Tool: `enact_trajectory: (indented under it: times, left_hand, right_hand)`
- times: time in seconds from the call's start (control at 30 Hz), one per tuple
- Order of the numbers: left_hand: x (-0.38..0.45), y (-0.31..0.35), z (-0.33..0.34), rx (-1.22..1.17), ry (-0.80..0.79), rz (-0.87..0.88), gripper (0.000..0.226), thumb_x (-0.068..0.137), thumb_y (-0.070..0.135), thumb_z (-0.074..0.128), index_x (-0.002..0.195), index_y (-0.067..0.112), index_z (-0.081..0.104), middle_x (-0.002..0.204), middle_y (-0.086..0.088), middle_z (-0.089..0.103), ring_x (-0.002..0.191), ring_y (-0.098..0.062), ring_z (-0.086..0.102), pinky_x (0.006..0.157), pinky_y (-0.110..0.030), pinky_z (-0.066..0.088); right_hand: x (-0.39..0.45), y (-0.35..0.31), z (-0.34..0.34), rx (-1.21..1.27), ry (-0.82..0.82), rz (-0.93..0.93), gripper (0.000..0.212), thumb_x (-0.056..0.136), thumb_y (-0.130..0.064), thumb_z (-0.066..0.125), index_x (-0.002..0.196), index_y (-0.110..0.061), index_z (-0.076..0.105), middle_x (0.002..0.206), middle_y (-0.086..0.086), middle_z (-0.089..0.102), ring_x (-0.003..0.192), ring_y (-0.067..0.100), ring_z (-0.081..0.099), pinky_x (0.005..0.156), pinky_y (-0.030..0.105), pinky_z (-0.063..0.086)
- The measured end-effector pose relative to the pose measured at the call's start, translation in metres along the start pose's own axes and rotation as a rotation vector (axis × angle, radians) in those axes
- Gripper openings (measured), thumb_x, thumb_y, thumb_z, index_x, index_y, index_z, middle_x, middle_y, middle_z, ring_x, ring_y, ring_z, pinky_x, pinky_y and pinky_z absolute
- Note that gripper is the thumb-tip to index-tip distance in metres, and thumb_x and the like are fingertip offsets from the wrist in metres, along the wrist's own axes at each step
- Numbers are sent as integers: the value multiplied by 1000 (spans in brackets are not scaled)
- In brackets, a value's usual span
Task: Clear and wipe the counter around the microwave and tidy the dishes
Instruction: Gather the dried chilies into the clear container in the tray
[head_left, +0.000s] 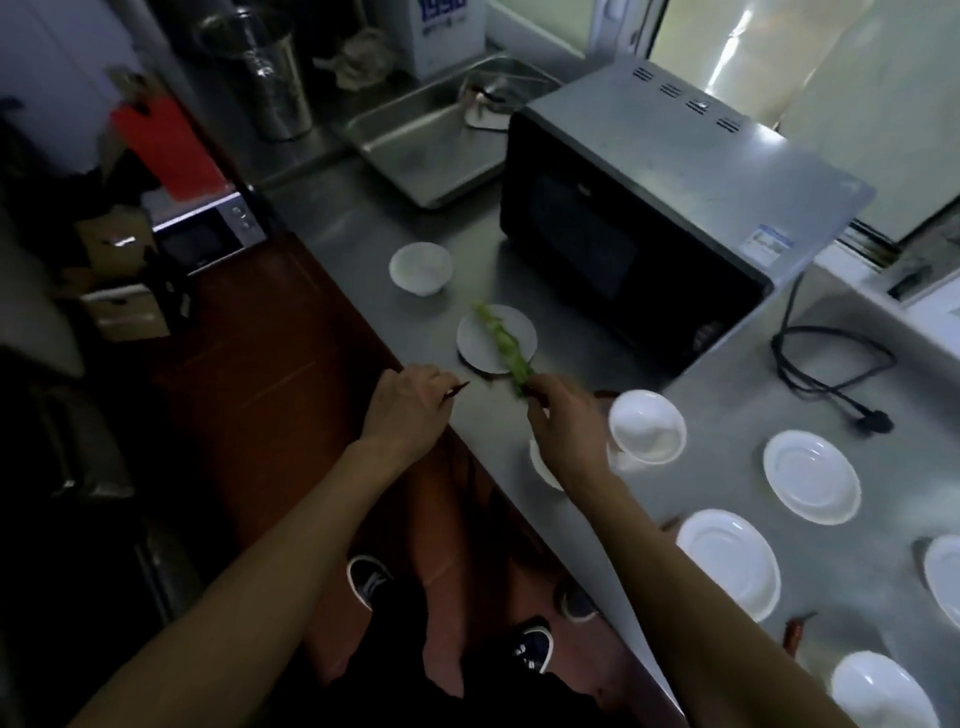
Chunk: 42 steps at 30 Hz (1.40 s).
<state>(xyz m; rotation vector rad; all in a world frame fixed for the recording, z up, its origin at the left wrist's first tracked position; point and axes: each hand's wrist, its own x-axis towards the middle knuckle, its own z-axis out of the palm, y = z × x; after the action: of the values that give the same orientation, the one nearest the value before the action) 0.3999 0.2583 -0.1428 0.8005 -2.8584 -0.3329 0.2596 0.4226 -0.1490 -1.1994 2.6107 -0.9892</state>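
Note:
A black microwave (639, 218) stands on the steel counter (363, 223). In front of it lies a small white plate (478, 343). My right hand (563, 415) pinches the near end of a long green vegetable stalk (501, 340) that stretches over that plate. My left hand (408, 408) is at the counter's front edge, fingers curled round a thin dark red piece, maybe a chili. A white bowl (421, 267) sits further back. Another white bowl (647, 426) stands right of my right hand.
Several white plates (810, 475) and bowls are spread over the counter's right part, with dried red chilies (795, 631) between them. A black power cord (831, 374) lies right of the microwave. A steel tray (415, 140) and a metal cup (270, 78) stand at the back.

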Motion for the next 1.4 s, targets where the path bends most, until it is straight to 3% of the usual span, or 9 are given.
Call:
enact_trajectory:
  times: [0.2,0.4,0.67,0.9,1.03,1.2,1.4]
  left_hand:
    - [13,-99,-23,8,-17,-75,26,95,28,56,118,23,67,110,0,66,100,-24,59,82,-39,43]
    - [25,-189,-48,-7,3,-134,29,98,31,54,125,26,63,115,3,64,106,-19,57,88,-37,42]
    - [43,-259,-73,-15,30,-223,28,99,31,53,126,27,62,115,6,64,106,-16,57,89,-35,41]
    - [97,-281,-64,-75,14,-215,28,99,30,54,126,27,62,113,6,63,104,-15,57,90,-35,44]
    - [158,-290,-63,-53,-14,-163,28,99,29,53,125,25,62,114,5,63,105,-17,57,90,-38,44]
    - [234,-296,-57,-27,-40,-121,22,97,25,56,116,23,67,112,2,67,102,-21,59,83,-38,43]
    - [298,-291,-45,-28,-60,-62,10,90,23,61,94,21,70,89,-2,67,87,-29,62,70,-35,39]
  right_hand:
    - [51,-67,61,-39,-5,-63,20,82,-5,67,96,-17,73,90,2,72,82,22,65,70,30,46]
    - [100,-133,118,-23,-39,-94,19,87,-9,63,100,-19,72,91,3,71,82,25,65,72,44,52]
    - [153,-190,155,22,-22,-153,20,86,-9,65,100,-20,73,92,0,72,83,20,65,73,31,49]
    - [215,-179,179,52,-31,-84,19,89,-10,63,102,-20,73,96,0,71,86,21,65,73,37,52]
    - [269,-165,185,61,19,-40,20,88,-7,64,101,-19,73,95,-1,72,85,17,64,76,26,44]
    - [326,-146,193,84,34,-2,20,89,-10,62,102,-21,72,97,-1,73,86,20,66,81,39,52]
    - [367,-126,189,73,26,21,21,89,-7,59,101,-19,72,96,1,72,86,24,65,77,41,52]
